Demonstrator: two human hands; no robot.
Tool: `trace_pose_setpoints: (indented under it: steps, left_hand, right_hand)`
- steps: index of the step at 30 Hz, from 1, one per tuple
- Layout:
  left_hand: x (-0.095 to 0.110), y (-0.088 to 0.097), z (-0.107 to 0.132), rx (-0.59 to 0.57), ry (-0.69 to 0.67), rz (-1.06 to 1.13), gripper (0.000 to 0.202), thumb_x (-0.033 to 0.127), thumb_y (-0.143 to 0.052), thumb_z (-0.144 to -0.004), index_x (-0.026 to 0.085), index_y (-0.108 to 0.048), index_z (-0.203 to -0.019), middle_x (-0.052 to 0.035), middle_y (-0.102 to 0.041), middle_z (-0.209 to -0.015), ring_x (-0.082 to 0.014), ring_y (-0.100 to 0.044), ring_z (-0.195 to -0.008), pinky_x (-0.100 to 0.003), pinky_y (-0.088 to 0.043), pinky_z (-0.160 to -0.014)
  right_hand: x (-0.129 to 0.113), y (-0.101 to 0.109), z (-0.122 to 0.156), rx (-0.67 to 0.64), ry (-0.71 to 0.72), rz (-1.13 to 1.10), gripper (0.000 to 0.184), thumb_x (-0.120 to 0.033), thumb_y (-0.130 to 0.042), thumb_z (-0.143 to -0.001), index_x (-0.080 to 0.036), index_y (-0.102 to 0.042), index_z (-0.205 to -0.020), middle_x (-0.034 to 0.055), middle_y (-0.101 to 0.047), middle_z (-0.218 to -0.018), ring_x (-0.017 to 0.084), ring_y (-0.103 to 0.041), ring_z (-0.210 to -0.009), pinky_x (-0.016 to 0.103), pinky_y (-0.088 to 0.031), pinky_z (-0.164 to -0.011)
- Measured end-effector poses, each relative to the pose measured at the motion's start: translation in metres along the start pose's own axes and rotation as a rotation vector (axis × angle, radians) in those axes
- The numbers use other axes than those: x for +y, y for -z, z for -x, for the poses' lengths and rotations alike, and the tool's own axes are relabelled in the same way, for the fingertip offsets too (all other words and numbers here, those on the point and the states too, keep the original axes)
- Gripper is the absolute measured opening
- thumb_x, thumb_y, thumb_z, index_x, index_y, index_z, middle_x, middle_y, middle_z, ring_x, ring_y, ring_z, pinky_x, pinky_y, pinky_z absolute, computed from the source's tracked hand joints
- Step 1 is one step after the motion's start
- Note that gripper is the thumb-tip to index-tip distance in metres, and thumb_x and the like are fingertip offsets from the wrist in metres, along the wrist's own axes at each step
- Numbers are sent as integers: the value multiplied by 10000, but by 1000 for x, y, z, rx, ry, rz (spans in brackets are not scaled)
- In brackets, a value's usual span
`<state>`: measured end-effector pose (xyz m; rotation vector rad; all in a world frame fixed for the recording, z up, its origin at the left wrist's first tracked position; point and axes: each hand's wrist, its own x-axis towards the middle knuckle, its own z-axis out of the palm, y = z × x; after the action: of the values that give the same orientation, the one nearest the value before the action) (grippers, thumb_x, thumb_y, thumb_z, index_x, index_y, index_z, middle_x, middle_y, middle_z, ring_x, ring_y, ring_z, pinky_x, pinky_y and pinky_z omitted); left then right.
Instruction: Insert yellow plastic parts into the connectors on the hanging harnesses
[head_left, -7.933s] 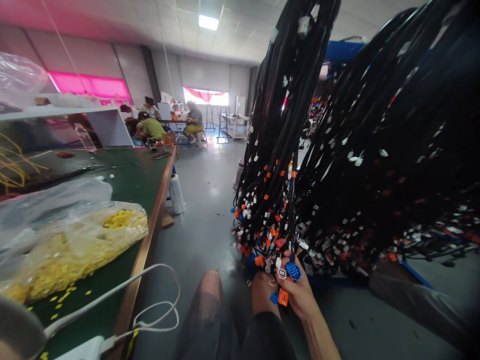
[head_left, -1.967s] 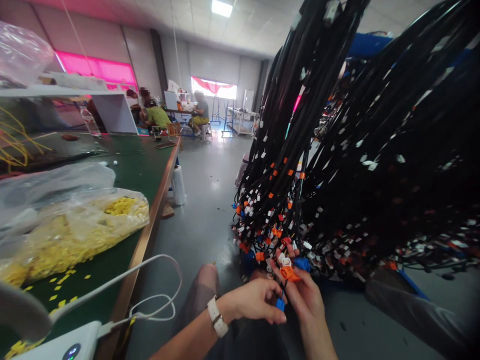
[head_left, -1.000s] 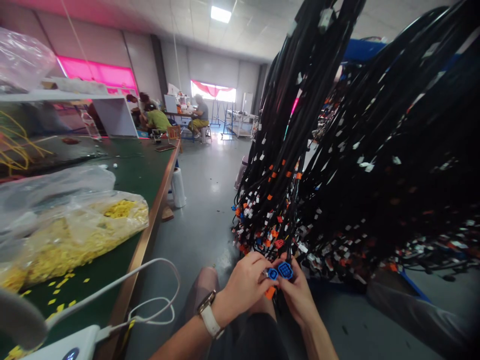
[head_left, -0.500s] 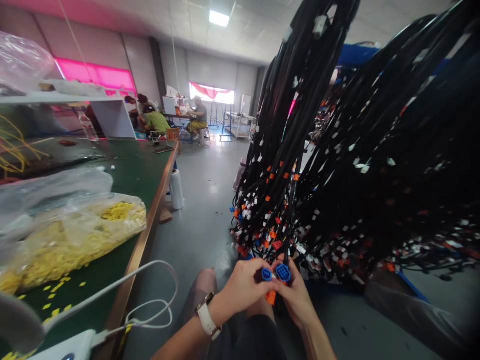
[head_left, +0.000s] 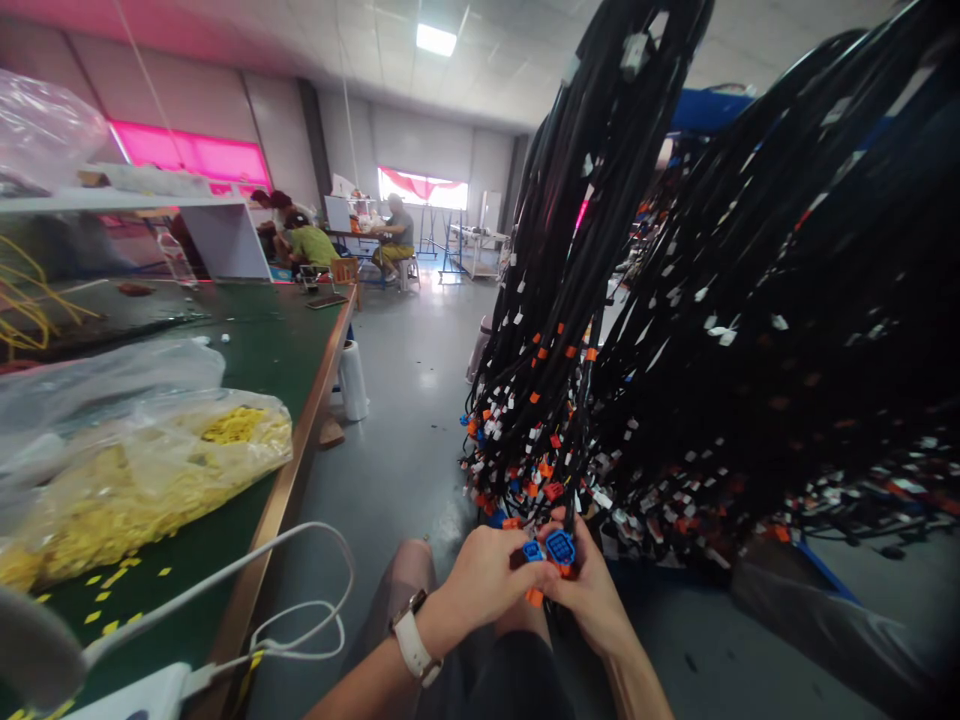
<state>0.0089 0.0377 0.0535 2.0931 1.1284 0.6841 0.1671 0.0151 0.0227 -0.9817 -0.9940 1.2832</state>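
Observation:
My left hand (head_left: 487, 570), with a white-strapped watch (head_left: 412, 640) on its wrist, is closed around a small blue connector (head_left: 532, 551). Right beside it, my right hand (head_left: 592, 585) grips a larger blue connector (head_left: 560, 547), its face with several cavities turned toward me. Orange connector pieces (head_left: 534, 597) show under and between the fingers; I cannot tell which hand touches them. Just beyond the hands, black cable harnesses (head_left: 570, 250) hang down, their ends crowded with white, orange, red and blue connectors (head_left: 536, 470).
At left is a green table (head_left: 300, 330) with a wooden edge. It bears a clear bag of yellow pieces (head_left: 150, 480) and a looping white cable (head_left: 330, 530). A plastic-wrapped roll (head_left: 352, 380) stands beside it. Several people (head_left: 311, 240) sit at tables farther back.
Both connectors have shifted slightly left, and the larger one has turned a little in my right hand. More of the orange piece shows beneath it. My hands stay close together.

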Motion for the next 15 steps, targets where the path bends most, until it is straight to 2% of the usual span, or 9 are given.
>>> trace_pose_setpoints:
  steps: [3,7,11,15]
  left_hand:
    - [3,2,2,-16,-34,-125,379,497,-457,-837,176,-619,-717,-41,-637,-675,-159,-550,-587,-237,-290,-531]
    - [5,1,5,-27,-79,-257,399,522,-373,-861,194,-598,-883,-89,-657,-787,-225,-620,-699,-266,-379,-604]
    - [9,-1,9,-80,-39,-380,456,541,-302,-870,174,-504,-1051,-118,-652,-833,-255,-637,-761,-327,-457,-675]
    - [13,1,10,-151,2,-540,442,538,-289,-877,176,-437,-1083,-102,-654,-888,-258,-639,-827,-367,-490,-708]
  right_hand:
    - [-3,0,0,-46,-2,33,657,-143,-813,-514,-280,-503,-1077,-11,-597,-914,167,-594,-773,289,-494,-714]
    - [-2,0,-1,-39,-7,75,645,-160,-806,-524,-273,-495,-1077,-6,-614,-916,180,-601,-811,289,-487,-747]
    - [3,0,-3,-4,9,81,631,-179,-796,-542,-273,-475,-1078,-24,-610,-888,181,-604,-823,299,-479,-788]
    - [7,0,-5,-32,16,101,621,-187,-783,-566,-277,-452,-1083,-31,-597,-874,187,-603,-835,321,-476,-808]
